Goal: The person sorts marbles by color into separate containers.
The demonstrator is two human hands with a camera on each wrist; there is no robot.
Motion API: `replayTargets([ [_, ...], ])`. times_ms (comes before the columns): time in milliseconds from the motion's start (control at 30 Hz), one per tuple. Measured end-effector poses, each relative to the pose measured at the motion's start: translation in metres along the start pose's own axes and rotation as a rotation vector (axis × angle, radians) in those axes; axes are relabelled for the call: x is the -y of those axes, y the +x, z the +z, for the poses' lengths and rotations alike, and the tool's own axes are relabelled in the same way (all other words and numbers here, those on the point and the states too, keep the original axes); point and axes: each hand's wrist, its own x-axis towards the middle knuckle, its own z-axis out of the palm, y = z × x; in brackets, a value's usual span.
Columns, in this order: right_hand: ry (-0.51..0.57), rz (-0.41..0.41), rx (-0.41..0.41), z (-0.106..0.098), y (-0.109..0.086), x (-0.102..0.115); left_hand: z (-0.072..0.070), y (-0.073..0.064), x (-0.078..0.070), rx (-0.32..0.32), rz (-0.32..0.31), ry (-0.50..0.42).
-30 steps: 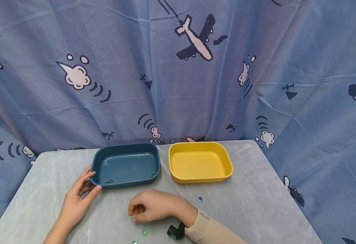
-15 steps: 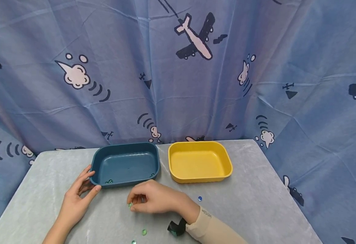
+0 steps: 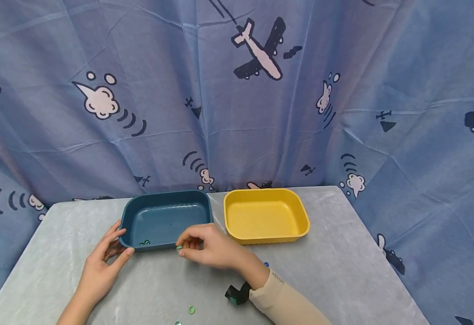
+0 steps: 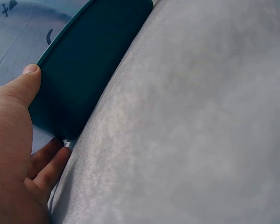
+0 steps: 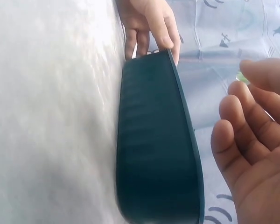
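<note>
The head view showed beads [image 3: 145, 243] inside the blue tray [image 3: 168, 221]; both wrist views showed only its outside. The right hand [image 3: 212, 247] pinched a green bead [image 3: 179, 248] at its fingertips, at the hand's left, by the near rim. The left hand [image 3: 102, 262] was spread, touching the tray's left end.

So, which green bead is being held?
The green bead pinched in the right hand; the other visible green beads lie on the table or inside the teal tray.

Head view overlooks the teal tray [image 3: 168, 222], wrist views close beside
</note>
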Motion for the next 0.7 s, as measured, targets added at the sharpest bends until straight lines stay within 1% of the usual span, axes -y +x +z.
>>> replayTargets([
  [233, 0.035, 0.085, -0.061, -0.007, 0.001, -0.004, 0.0, 0.0, 0.001, 0.004, -0.001, 0.006],
  [533, 0.016, 0.165, -0.196, -0.011, 0.001, -0.01, -0.001, 0.001, 0.001, 0.01, -0.002, -0.003],
  [700, 0.005, 0.202, -0.24, -0.011, 0.003, -0.015, -0.001, 0.001, 0.0, 0.01, -0.007, -0.003],
])
